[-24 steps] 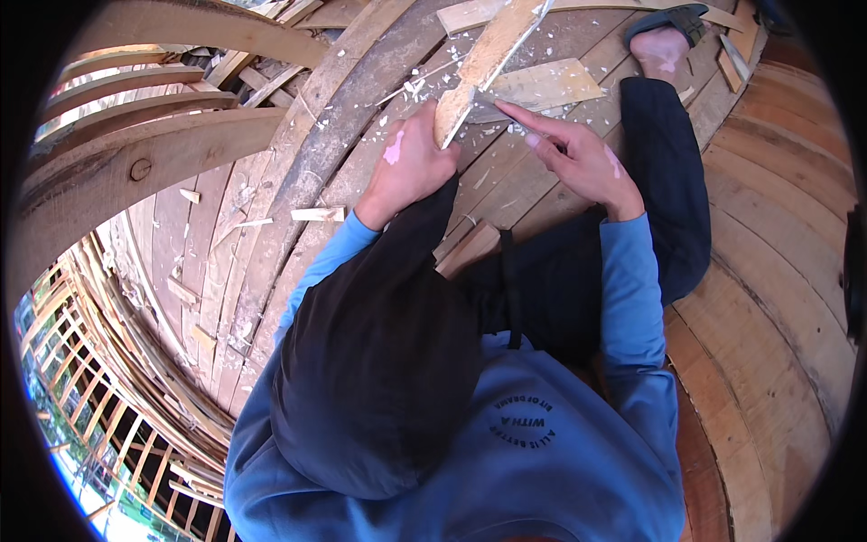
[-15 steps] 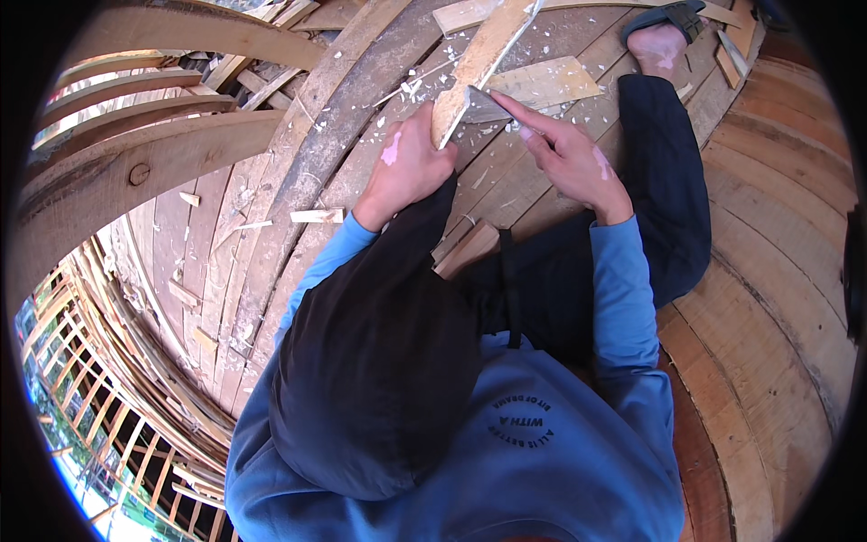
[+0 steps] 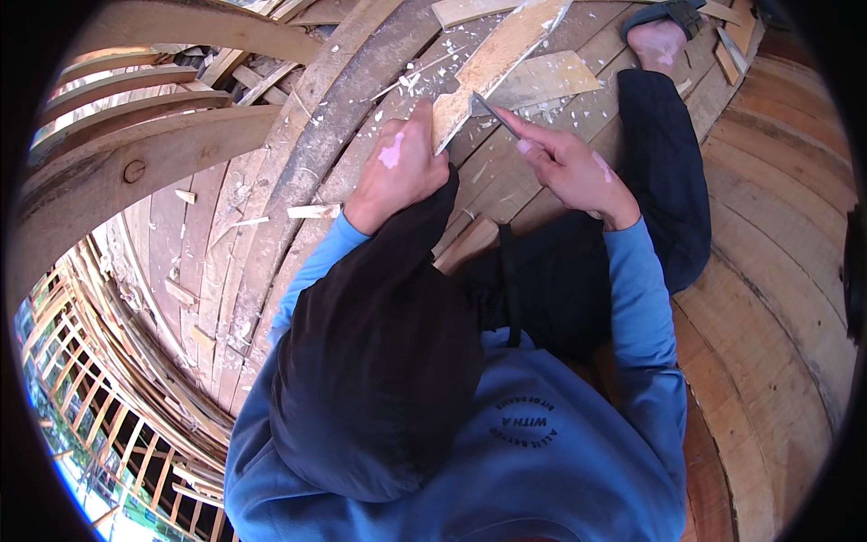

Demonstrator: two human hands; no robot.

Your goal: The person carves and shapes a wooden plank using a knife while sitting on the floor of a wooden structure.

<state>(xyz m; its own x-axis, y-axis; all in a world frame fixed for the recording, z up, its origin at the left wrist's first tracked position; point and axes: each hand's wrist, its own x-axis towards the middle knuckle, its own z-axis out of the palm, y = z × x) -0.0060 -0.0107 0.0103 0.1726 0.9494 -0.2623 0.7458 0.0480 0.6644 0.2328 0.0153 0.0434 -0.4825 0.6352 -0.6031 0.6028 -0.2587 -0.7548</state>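
A long, narrow board (image 3: 508, 56) of pale wood slants up and away from me, its near end gripped in my left hand (image 3: 399, 176). A curved notch is cut into its edges a little above that grip. My right hand (image 3: 571, 167) is closed around a knife (image 3: 494, 115), with the forefinger stretched along it. The grey blade appears nearly edge-on, and its tip is at the board's right edge by the notch. The handle is hidden inside my fist. My bent left leg, in dark trousers, is just below my left hand.
Pale shavings lie around a flat wood offcut (image 3: 546, 79) on the plank floor (image 3: 316, 167). Curved timber ribs (image 3: 144, 163) rise at left, above stacked thin strips (image 3: 149, 334). A curved plank wall (image 3: 768, 226) bounds the right. My sandalled foot (image 3: 657, 43) rests at far right.
The knife has turned from showing its broad face to nearly edge-on. The board's far end has swung slightly right, and the notch now shows more clearly. My right hand has shifted slightly right.
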